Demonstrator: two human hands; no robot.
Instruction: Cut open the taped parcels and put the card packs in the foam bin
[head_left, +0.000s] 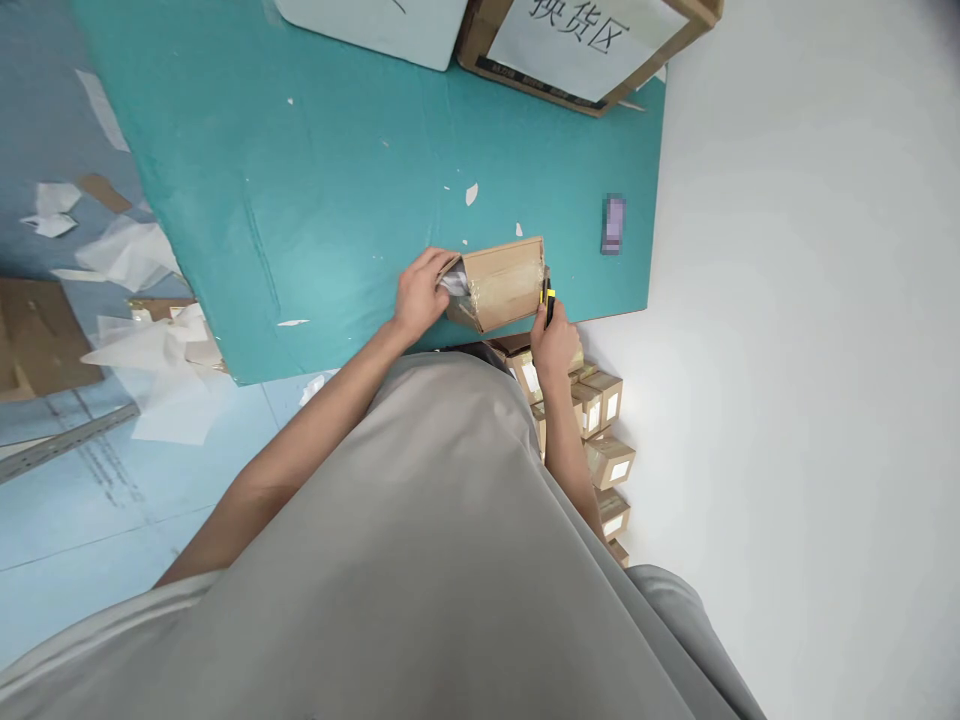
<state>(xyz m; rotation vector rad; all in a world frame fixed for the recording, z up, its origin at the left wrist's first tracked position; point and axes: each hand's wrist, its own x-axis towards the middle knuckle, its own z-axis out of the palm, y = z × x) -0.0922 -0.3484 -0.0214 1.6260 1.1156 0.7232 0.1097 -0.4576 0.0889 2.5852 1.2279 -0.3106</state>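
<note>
A small taped cardboard box [508, 286] lies tilted at the near edge of the green table. Its left end is open and pale wrapping [455, 281] shows inside. My left hand [421, 297] grips the box at that open end, its fingers on the flap. In my right hand [556, 342], closed at the box's right end, is a black and yellow box cutter [550, 302]. Whether its blade touches the cardboard I cannot tell.
Paper scraps [472, 194] dot the green table [337, 200]. A white bin [382, 25] and a labelled carton [585, 45] stand at its far side. A blurred purple item [613, 224] lies right. Several boxes [611, 462] are stacked below by the wall; paper litter [161, 335] lies left.
</note>
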